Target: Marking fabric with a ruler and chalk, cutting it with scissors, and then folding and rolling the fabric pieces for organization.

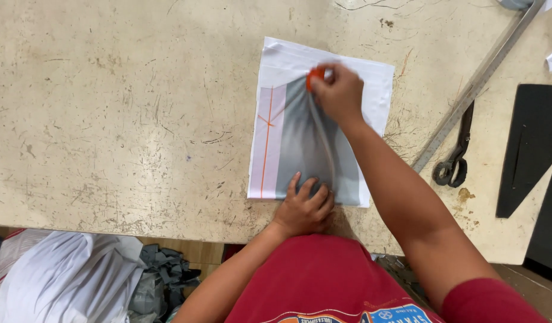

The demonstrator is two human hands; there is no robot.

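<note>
Out to the right, a long metal ruler point(479, 81) runs diagonally across the worn, scratched beige table point(108, 119), and a pair of dark scissors point(456, 157) lies just beside it, blades pointing up toward the ruler's line, handles toward the near edge. Further right sits a flat black panel point(533, 143) with an angled cut, well apart from the work. Below the table edge on the left there's a heap of white cloth point(66, 278) and a tangle of grey scraps point(165, 269). Nothing lies between the hands and the piece. That piece is a white fabric rectangle point(371, 78) lying flat near the front edge of the table, with a grey template point(300, 143) laid over its middle; a pale strip at the left carries a long orange chalk line with a short cross mark. The fabric looks thin and smooth, its corners crisp. The left hand point(304, 206) presses down on the template's lower edge, fingers spread flat. The right hand point(339, 90) is up at the top of the template, fingers bunched around a small orange marker point(315, 75), most likely chalk; it's blurred, and the grip itself is partly hidden.
</note>
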